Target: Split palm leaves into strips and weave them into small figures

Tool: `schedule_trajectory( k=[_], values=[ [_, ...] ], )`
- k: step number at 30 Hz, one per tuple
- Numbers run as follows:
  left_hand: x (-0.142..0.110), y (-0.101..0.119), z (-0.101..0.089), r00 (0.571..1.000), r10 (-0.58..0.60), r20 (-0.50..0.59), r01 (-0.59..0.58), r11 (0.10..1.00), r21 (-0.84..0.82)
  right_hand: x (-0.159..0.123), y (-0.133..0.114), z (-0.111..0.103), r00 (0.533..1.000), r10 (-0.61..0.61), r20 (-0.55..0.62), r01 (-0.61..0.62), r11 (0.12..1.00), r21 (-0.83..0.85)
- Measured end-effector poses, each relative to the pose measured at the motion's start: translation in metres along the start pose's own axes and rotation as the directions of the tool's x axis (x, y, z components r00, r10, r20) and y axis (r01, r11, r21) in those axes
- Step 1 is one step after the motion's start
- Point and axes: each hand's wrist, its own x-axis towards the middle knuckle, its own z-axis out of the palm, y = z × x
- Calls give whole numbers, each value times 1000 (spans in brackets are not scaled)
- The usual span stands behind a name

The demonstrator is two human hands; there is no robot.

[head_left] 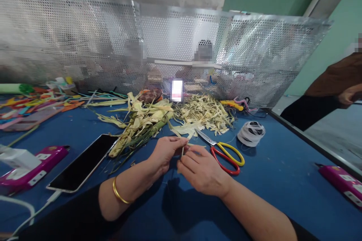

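Note:
My left hand (166, 153) and my right hand (202, 169) meet over the middle of the blue table. Both are closed, pinching a thin pale strip of dried husk (183, 150) between their fingertips; most of it is hidden by the fingers. Just beyond and to the right of my right hand lie scissors (210, 141) with one yellow and one red handle, blades parted. Behind my left hand rests a bundle of husks and stalks (141, 120). A heap of shredded husk (203, 111) sits farther back. Right of the scissors stands a roll of white string (251, 133).
To the left are a smartphone (82, 163) on a charging cable and a purple power strip (34, 167). Coloured strips and tools (31, 107) crowd the back left. A perforated metal screen (181, 41) closes the rear. Another purple strip (343, 182) and a person's sleeve (308, 111) are at right.

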Motion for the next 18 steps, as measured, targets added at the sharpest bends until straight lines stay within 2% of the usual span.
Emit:
schedule_trajectory(
  k=[3,5,7,9,10,12,14,16,18],
  values=[
    [-1,2,0,1000,3,12,-3,1000,-2,2,2,-2,996,78,-39,-73,990,124],
    [-2,4,0,1000,14,9,-15,999,40,1,8,-3,966,243,-92,-212,942,261],
    [-5,6,0,999,32,3,-33,994,106,-3,16,-2,865,486,-123,-424,841,337],
    [-6,8,2,999,47,3,-47,984,170,-8,26,0,753,653,-78,-601,732,321],
    [-7,8,2,999,49,6,-49,980,192,-11,30,2,735,678,-14,-643,703,302],
    [-8,8,4,999,48,7,-48,975,219,-15,36,7,736,660,151,-672,685,280],
    [-8,8,5,999,41,11,-42,971,236,-17,39,10,729,633,262,-685,671,284],
    [-8,8,5,999,36,26,-42,963,268,-17,39,10,720,634,283,-694,651,306],
    [-7,8,4,998,33,51,-47,951,306,-15,39,8,739,617,273,-674,660,331]
  ],
)
